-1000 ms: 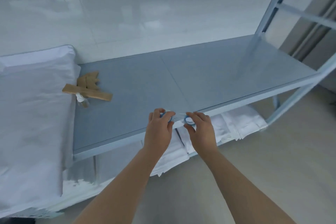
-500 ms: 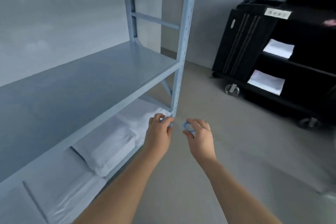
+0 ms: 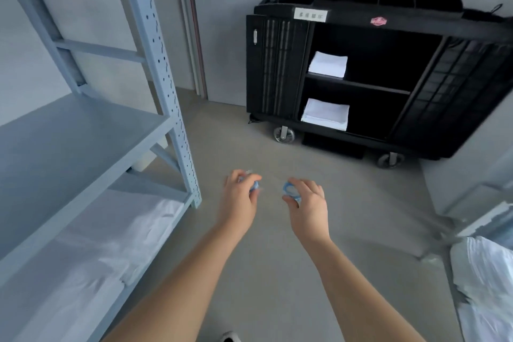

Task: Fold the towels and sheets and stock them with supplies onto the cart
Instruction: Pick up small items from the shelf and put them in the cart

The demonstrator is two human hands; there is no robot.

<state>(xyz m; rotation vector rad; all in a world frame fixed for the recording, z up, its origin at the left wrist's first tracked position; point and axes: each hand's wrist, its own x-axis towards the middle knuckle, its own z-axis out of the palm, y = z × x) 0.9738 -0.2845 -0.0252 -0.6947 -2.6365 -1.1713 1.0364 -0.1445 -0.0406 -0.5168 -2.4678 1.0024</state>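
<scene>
We observe both arms extended forward over a smooth, matte grey floor (image 3: 277, 272). The left hand (image 3: 240, 197) has its fingers curled round a small blue-and-clear item (image 3: 254, 185), mostly hidden in the grip; its exact shape cannot be determined. The right hand (image 3: 306, 204) pinches a small round blue-rimmed item (image 3: 291, 190) between thumb and fingers, its ring-shaped end facing us. The two hands are near each other but apart.

Ahead and to the right stands the black housekeeping cart (image 3: 277, 64), of ribbed hard plastic, on castors, with a pale label on its top edge. Within its open bay we note two shelves: a folded white towel (image 3: 328, 64) lies at the left end of the upper shelf, and a second folded white stack (image 3: 325, 114) lies at the left end of the lower shelf directly beneath it.

To the left stands a pale blue-grey metal rack (image 3: 163, 64) with perforated uprights and flat, smooth decks. White folded linen (image 3: 116, 236), soft and slightly creased, lies on its bottom deck. Crumpled white bedding (image 3: 488, 286) shows at the right edge.
</scene>
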